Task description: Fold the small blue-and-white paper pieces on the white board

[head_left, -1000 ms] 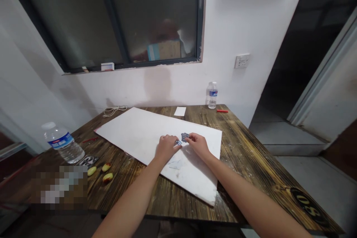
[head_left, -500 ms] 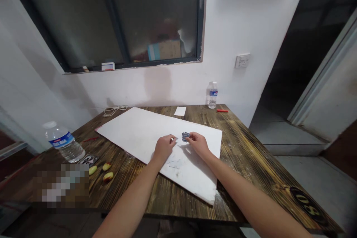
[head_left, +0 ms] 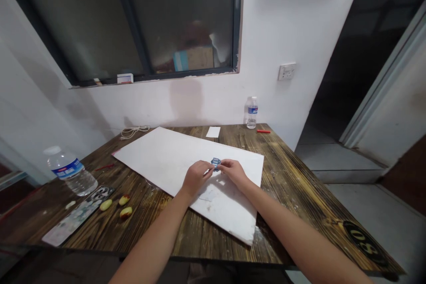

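A small blue-grey piece (head_left: pixel 216 162) with pale bars and a jagged edge is held up over the white board (head_left: pixel 159 153). My right hand (head_left: pixel 234 171) pinches its right side between thumb and fingertips. From the left, my left hand (head_left: pixel 197 175) has its thumb and fingers closed at the lower left edge of the same piece. The two hands' fingertips almost meet there. Whether this is one part or two joined ones I cannot tell. Beneath the hands, faint marks and a shadow show on the board.
On the wooden table (head_left: pixel 149 226) to the left are a water bottle (head_left: pixel 71 171), a patterned flat case (head_left: pixel 80 217) and several green-brown fruits (head_left: pixel 125 213). Along the back lie a cord (head_left: pixel 135 131), a white card (head_left: pixel 213 132), another bottle (head_left: pixel 252 113) and a red stick (head_left: pixel 263 132).
A second earlier, my hands were apart, each pinching a small blue piece. My left fingertips have since moved right and my right hand slightly left, so they meet at one piece.
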Tool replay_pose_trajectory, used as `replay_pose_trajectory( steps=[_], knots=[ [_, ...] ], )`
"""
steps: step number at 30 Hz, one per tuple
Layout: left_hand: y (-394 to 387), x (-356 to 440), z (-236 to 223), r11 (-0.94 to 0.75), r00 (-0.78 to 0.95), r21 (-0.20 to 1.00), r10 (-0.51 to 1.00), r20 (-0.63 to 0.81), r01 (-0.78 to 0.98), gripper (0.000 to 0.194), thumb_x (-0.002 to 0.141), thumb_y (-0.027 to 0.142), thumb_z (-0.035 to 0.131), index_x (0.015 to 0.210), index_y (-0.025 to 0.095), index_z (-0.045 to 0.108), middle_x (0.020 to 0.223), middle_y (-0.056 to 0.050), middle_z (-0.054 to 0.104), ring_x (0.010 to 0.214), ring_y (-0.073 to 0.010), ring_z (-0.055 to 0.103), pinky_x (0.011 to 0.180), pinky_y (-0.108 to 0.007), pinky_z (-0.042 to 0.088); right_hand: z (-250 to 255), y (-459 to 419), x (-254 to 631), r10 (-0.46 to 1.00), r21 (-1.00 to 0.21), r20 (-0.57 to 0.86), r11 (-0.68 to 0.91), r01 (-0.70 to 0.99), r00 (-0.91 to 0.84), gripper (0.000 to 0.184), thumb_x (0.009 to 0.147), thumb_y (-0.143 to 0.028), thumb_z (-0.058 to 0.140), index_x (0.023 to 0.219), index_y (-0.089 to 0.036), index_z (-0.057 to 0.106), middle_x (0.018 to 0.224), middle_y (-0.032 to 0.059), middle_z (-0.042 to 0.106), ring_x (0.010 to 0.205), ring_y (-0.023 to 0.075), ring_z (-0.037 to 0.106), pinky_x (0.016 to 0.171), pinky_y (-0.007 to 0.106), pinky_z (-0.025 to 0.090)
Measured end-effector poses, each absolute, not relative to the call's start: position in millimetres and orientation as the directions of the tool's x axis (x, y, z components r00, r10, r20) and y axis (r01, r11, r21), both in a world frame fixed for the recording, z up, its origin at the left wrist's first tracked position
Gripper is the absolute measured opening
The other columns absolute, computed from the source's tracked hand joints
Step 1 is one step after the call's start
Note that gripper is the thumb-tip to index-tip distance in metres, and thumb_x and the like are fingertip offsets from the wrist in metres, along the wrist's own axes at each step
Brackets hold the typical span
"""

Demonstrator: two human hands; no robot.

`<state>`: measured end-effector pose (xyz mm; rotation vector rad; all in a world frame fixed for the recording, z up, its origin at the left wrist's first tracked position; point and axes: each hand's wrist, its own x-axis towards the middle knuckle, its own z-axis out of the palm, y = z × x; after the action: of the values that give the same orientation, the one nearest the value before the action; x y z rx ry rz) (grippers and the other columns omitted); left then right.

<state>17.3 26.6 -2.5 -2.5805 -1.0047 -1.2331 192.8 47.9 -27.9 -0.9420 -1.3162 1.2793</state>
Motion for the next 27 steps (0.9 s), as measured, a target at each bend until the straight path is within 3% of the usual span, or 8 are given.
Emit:
replay_pose_trajectory(
  steps=[10,12,15,18,20,27],
  knots=[
    [28.3,13.5,-1.8,-0.775,0.513,0.167,0.547,0.662,0.610,0.013,0.085,0.017,0.058,0.089,0.020,0.069,0.086,-0.006,0.070,0.083,-0.0181,0.062,0.074,-0.031,0.050,-32.9,53.5,192.0,0.970,-0.969,0.183,0.152,-0.196,-0.157,0.031,0.057,-0.043,0.076,0.068,-0.016,0.064,0.059,-0.0022,0.059,0.054,0.0113,0.050,0.058,0.027,0.042],
    [27.5,14.8,-1.4,-0.767,0.487,0.246,0.584,0.649,0.592,0.011,0.085,0.020,0.059,0.088,0.021,0.070,0.087,-0.006,0.070,0.083,-0.0184,0.063,0.075,-0.031,0.050,-33.2,53.8,192.7,0.970,-0.970,0.188,0.159,-0.184,-0.157,0.030,0.058,-0.042,0.076,0.068,-0.017,0.065,0.059,-0.0016,0.060,0.054,0.0116,0.050,0.058,0.027,0.042],
    [26.8,18.1,-0.7,-0.677,0.332,0.483,0.713,0.617,0.555,0.011,0.084,0.026,0.061,0.082,0.020,0.070,0.083,-0.005,0.071,0.080,-0.0178,0.064,0.075,-0.030,0.049,-33.8,53.9,193.8,0.965,-0.968,0.215,0.190,-0.162,-0.151,0.028,0.060,-0.042,0.075,0.070,-0.016,0.067,0.061,-0.0001,0.062,0.057,0.0131,0.052,0.060,0.027,0.042],
    [28.4,20.8,-2.4,-0.483,0.119,0.740,0.864,0.489,0.468,0.014,0.079,0.031,0.066,0.080,0.018,0.070,0.077,-0.005,0.071,0.072,-0.0176,0.065,0.069,-0.029,0.050,-35.0,53.9,194.6,0.957,-0.965,0.246,0.228,-0.126,-0.151,0.027,0.060,-0.041,0.075,0.070,-0.016,0.069,0.066,0.0017,0.066,0.062,0.0146,0.056,0.063,0.028,0.042],
    [30.4,21.7,-4.5,-0.374,0.065,0.852,0.924,0.378,0.367,0.015,0.073,0.031,0.070,0.077,0.017,0.071,0.072,-0.004,0.071,0.068,-0.0178,0.065,0.065,-0.028,0.051,-36.0,53.7,194.7,0.957,-0.968,0.250,0.241,-0.073,-0.147,0.025,0.060,-0.040,0.075,0.067,-0.017,0.069,0.066,0.0016,0.067,0.062,0.0148,0.056,0.063,0.027,0.041],
    [32.9,22.5,-5.9,-0.238,-0.052,0.956,0.967,0.250,0.172,0.021,0.062,0.029,0.077,0.078,0.015,0.074,0.069,-0.005,0.073,0.062,-0.0169,0.065,0.062,-0.028,0.052,-35.4,51.5,193.7,0.958,-0.971,0.234,0.239,0.015,-0.165,0.031,0.060,-0.046,0.073,0.064,-0.017,0.067,0.058,-0.0009,0.062,0.055,0.0123,0.051,0.056,0.025,0.037]
  ],
)
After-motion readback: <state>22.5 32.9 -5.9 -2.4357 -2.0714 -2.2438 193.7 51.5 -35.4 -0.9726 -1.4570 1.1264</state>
